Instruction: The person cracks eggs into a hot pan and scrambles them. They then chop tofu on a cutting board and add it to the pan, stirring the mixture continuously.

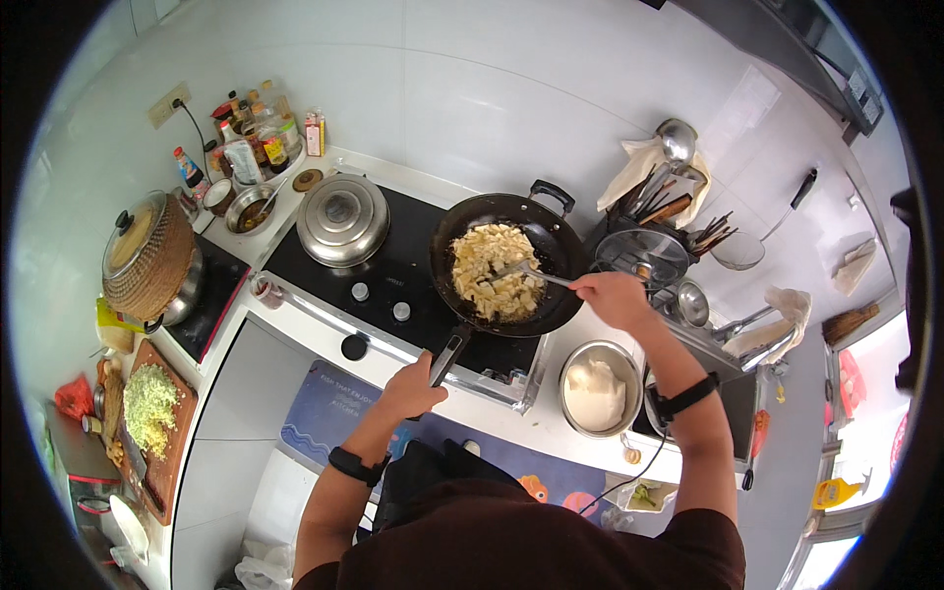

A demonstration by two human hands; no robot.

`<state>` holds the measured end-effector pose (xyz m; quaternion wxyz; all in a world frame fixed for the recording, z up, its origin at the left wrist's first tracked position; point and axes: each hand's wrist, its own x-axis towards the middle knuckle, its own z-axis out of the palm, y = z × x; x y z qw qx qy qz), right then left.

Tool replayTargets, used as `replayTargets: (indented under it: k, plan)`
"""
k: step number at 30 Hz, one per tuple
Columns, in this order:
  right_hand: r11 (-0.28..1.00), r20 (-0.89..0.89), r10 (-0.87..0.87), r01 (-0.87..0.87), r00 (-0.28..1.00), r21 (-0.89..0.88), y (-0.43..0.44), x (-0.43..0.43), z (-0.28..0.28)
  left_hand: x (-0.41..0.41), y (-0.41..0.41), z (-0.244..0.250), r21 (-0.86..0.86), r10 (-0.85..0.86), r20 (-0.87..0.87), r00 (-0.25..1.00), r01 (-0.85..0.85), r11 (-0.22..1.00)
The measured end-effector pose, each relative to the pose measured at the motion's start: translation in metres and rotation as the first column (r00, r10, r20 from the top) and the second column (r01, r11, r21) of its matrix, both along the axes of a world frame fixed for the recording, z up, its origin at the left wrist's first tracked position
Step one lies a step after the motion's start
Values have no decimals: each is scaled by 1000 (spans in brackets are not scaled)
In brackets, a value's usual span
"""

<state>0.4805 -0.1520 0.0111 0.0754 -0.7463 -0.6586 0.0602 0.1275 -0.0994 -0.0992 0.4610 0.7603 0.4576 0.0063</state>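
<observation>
My left hand (411,385) grips the long black handle (450,355) of a dark wok (564,251). The wok stands on the right side of a black glass gas hob (409,258). Inside it lie many small pale yellow diced pieces (479,258), perhaps tofu or egg. Held in my right hand (616,299) is a metal cooking utensil (549,278), and its head rests among the pieces. Part of that head is hidden by the food. A lidded steel pot (344,221) stands on the hob's left side.
A steel bowl of dough (599,391) stands on the counter near my right forearm. Behind it are a glass lid (641,254) and a utensil holder (656,199). To the left are sauce bottles (254,140), a steamer (147,258), and a cutting board (166,472) with chopped vegetables and a cleaver (136,461).
</observation>
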Motion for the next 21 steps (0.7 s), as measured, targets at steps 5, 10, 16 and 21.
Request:
replayTargets:
  k: [5, 10, 16, 21]
  plan:
    - [995, -58, 31, -36, 998, -98, -15, -4, 21, 0, -3, -17, 86, 33, -19, 999, -31, 996]
    - [997, -20, -70, 69, 997, -35, -5, 15, 6, 4, -6, -2, 22, 61, -6, 998, -60, 998]
    - [995, 88, -60, 66, 994, -72, -6, 27, -2, 5, -5, 2, -83, 81, -15, 997, -82, 993]
    - [988, 14, -132, 132, 991, -76, 4, 9, -4, 5, -7, -2, -48, 92, 58, 994, -90, 995]
